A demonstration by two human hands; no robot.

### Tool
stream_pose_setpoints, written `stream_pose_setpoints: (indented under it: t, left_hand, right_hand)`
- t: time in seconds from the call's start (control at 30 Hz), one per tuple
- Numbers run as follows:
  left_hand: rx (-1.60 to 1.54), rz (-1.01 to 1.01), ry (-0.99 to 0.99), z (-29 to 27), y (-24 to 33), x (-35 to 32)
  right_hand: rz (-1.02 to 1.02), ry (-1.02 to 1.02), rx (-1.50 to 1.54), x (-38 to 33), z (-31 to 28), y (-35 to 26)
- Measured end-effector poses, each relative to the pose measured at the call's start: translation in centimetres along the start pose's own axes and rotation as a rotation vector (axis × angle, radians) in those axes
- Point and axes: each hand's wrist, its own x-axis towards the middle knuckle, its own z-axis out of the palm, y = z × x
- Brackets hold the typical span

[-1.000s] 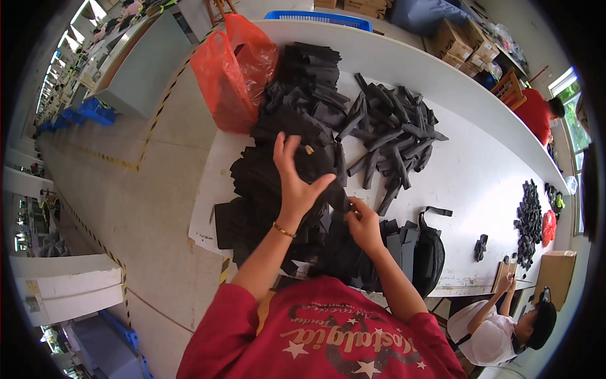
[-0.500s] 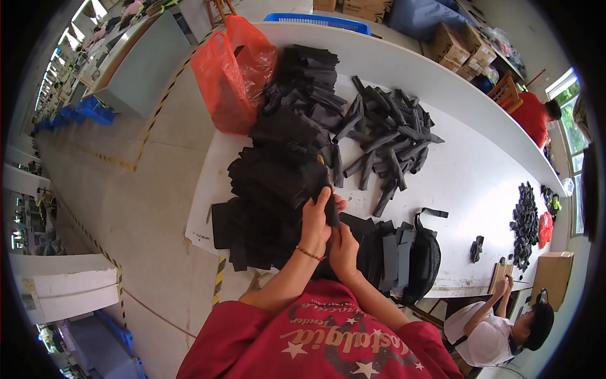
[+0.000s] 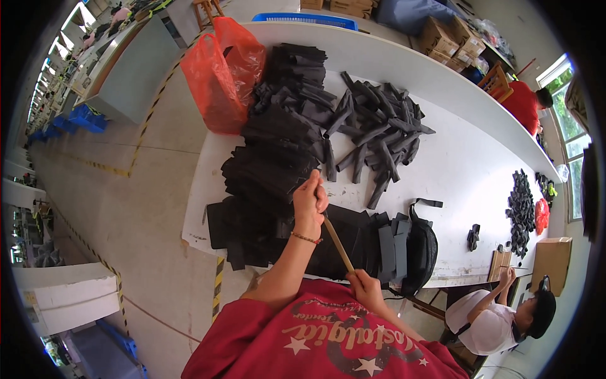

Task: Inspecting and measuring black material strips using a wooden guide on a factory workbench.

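My right hand (image 3: 366,288), low in front of my shirt, is closed round the near end of a thin wooden stick (image 3: 339,247). The stick slants up and left to my left hand (image 3: 309,203), whose fingers are curled shut over a pile of black fabric pieces (image 3: 265,170). What the left fingers hold is hidden; the stick's far end disappears at that fist. Right of the pile's upper part lies a loose heap of narrow black fabric tubes (image 3: 385,129).
A red plastic bag (image 3: 221,79) stands at the white table's (image 3: 454,158) far left corner. To the right are grey strips (image 3: 394,249) and a black backpack (image 3: 421,252). A co-worker in white (image 3: 486,322) sits at the right; another person in red (image 3: 522,107) is farther off.
My right hand has moved down toward my body, away from the left, and a long stretch of stick now shows between them. The black fabric tube seen between my hands is no longer visible.
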Motion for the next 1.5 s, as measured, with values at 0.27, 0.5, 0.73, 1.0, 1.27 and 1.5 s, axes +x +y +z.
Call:
stream_pose_setpoints:
  t: [0.27,0.5,0.73,1.0,1.27,1.5]
  left_hand:
    - [-0.171,0.100,0.029,1.5,-0.5,1.0]
    - [-0.188,0.031,-0.024,1.3,-2.7,-0.4]
    - [0.913,-0.132,-0.750,1.6,-1.7,-4.1]
    - [0.760,-0.004,-0.549,0.1,-2.9,-8.4]
    - [1.796,0.869,-0.471,-0.5,8.2,3.6]
    - [2.266,0.446,-0.617,-6.9,10.3,13.5]
  right_hand:
    - [-0.200,0.403,-0.287,1.1,-2.7,-1.9]
    - [-0.123,0.314,0.523,12.5,-2.5,-7.4]
    - [-0.351,0.319,0.149,15.0,-4.9,-6.9]
    - [-0.383,0.797,0.158,21.5,-6.3,-9.1]
    - [-0.284,0.548,0.026,25.7,-10.8,-5.6]
    - [-0.073,0.265,0.199,20.3,-6.4,0.9]
